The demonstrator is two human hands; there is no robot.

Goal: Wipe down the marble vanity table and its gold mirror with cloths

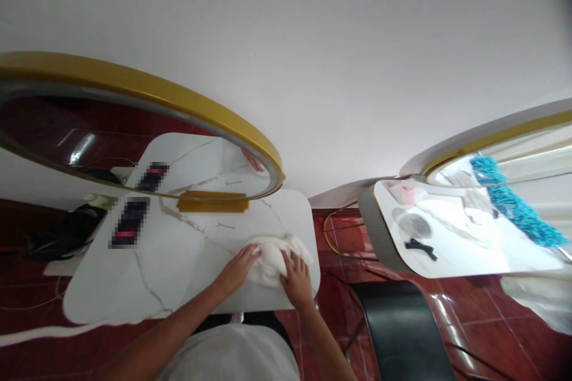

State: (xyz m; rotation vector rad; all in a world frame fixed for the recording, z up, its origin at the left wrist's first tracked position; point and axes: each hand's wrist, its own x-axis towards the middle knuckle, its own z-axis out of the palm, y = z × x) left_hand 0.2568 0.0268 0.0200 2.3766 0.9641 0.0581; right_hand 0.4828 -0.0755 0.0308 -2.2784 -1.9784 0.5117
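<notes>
A bunched white cloth (pixel 270 259) lies near the right end of the white, grey-veined tabletop (pixel 187 280). My left hand (pixel 240 266) holds its left edge, with the fingers curled onto the fabric. On the right part of the bundle, my right hand (pixel 297 281) grips a fold with bent fingers. Both palms face down, and the fingertips are partly sunk in the cloth. The cloth rests on the table, between and under my hands.
A large gold-framed mirror (pixel 201 104) overhangs the table's back. A dark blurred-out item (pixel 129 223) lies at the left. To the right stand a black chair (pixel 402 327) and a second white table (pixel 429 259) bearing a blue fluffy duster (pixel 513 202).
</notes>
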